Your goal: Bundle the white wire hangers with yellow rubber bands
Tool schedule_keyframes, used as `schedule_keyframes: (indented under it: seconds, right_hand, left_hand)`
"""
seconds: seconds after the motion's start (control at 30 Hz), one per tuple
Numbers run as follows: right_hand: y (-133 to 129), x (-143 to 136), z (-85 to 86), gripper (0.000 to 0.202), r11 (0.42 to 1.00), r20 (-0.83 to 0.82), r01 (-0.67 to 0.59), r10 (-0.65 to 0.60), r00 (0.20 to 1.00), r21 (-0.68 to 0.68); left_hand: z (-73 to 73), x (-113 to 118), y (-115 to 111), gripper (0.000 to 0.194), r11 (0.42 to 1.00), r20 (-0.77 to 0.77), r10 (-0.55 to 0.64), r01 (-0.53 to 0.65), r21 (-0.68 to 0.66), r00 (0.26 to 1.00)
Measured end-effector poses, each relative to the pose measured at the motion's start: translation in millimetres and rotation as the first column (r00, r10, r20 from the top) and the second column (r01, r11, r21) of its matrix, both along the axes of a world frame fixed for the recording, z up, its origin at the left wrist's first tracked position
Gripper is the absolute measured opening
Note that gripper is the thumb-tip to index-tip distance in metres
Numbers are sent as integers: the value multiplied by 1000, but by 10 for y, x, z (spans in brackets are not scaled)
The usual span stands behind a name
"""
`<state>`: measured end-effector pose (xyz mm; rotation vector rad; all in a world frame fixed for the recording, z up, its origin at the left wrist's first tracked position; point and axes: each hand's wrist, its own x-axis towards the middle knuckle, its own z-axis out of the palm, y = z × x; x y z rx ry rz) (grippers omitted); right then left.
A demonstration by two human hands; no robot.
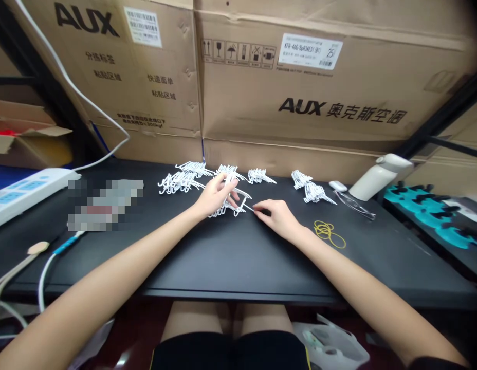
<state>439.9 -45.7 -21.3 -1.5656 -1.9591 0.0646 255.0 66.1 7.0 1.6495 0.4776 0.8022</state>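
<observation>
My left hand [217, 196] is closed around a few thin white hooks, whose ends poke out above and below the fingers. Beneath it lies a bunch of the same white hooks [219, 210]. My right hand [276, 216] pinches the end of one slim white hook [248, 207] just right of that bunch. Behind the left hand are more piles of white hooks [179, 182], and another small pile [260, 176] lies behind the gap between the hands. Two further bunches [314, 192] rest to the right.
Yellow rubber bands [329, 234] lie right of my right hand. Glasses [354, 204] and a white bottle [379, 177] are at the back right, beside teal holders [427, 213]. On the left are a power strip [34, 192] and a blurred-out object [107, 205]. Cardboard boxes [242, 118] wall the back.
</observation>
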Motion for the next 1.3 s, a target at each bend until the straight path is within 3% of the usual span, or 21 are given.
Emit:
schedule_keyframes:
  seconds: [0.33, 0.47, 0.57, 0.7, 0.83, 1.03, 1.3]
  right_hand:
    - [37, 394, 32, 15, 992, 27, 118, -117, 993, -46]
    - [35, 399, 100, 13, 973, -75, 190, -181, 981, 131]
    - [-1, 294, 180, 13, 935, -157, 167, -122, 980, 313]
    - [-53, 155, 248, 16, 891, -124, 97, -46, 991, 443]
    - [-78, 109, 263, 18, 818, -91, 93, -50, 995, 568]
    - [-98, 94, 266, 21, 759, -98, 110, -61, 993, 642]
    - [-93, 15, 216, 24, 771, -94, 69, -11, 995, 634]
  left_hand:
    - [0, -2, -6, 30, 999, -22, 19, -19, 27, 1000]
    - [33, -16, -35, 29, 998, -28, 31, -30, 46, 999]
    - [56, -29, -56, 29, 989, -42, 76, -71, 126, 996]
    - [60, -35, -77, 30, 967, -49, 154, -140, 212, 987]
    - [46, -32, -78, 32, 955, -30, 201, -189, 230, 979]
    - [59, -19, -102, 35, 955, 8, 203, -200, 218, 979]
    - [70, 19, -144, 34, 976, 20, 127, -129, 176, 992]
